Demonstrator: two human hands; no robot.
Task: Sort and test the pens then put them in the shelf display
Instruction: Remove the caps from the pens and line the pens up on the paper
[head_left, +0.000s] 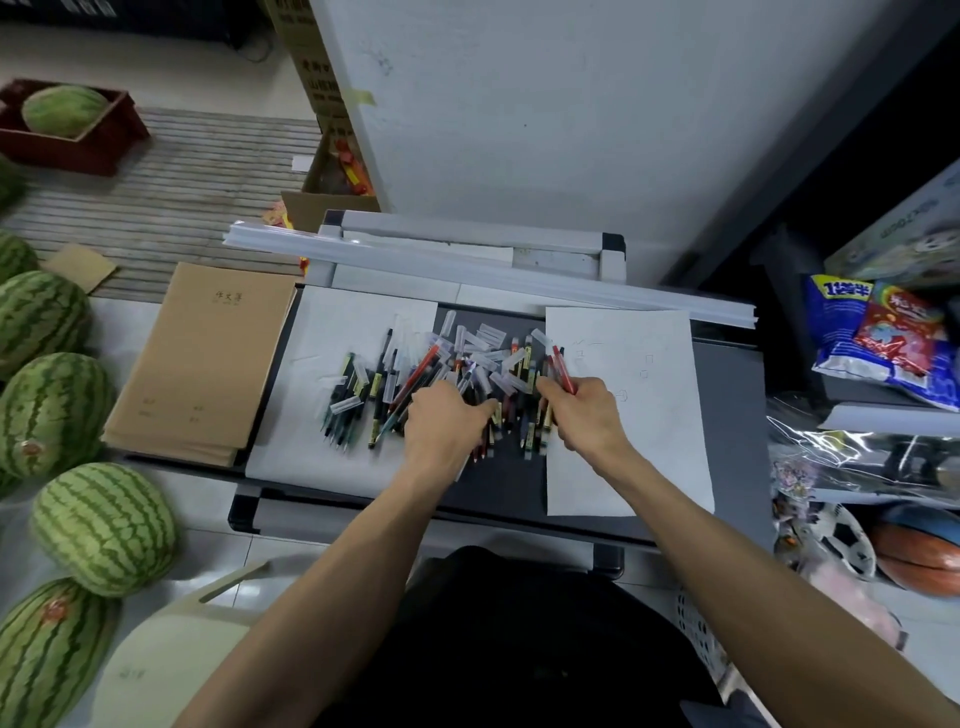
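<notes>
A heap of pens (395, 384) with black, red and teal barrels and several loose clear caps (483, 345) lies on a dark grey table (493, 488). My left hand (441, 426) rests on the heap's middle, its fingers curled among the pens; what it grips is hidden. My right hand (584, 415) holds a red pen (563, 369) at the heap's right edge, the pen sticking up past the fingers. A white sheet (649, 415) with small test scribbles lies under and right of that hand. Another white sheet (332, 457) lies under the heap's left part.
A stack of brown notebooks (202, 364) lies at the table's left. Long white plastic strips (519, 275) cross the table's back edge. Several watermelons (98, 525) sit on the floor at left. Snack bags (883, 338) and balls (919, 551) fill shelves at right.
</notes>
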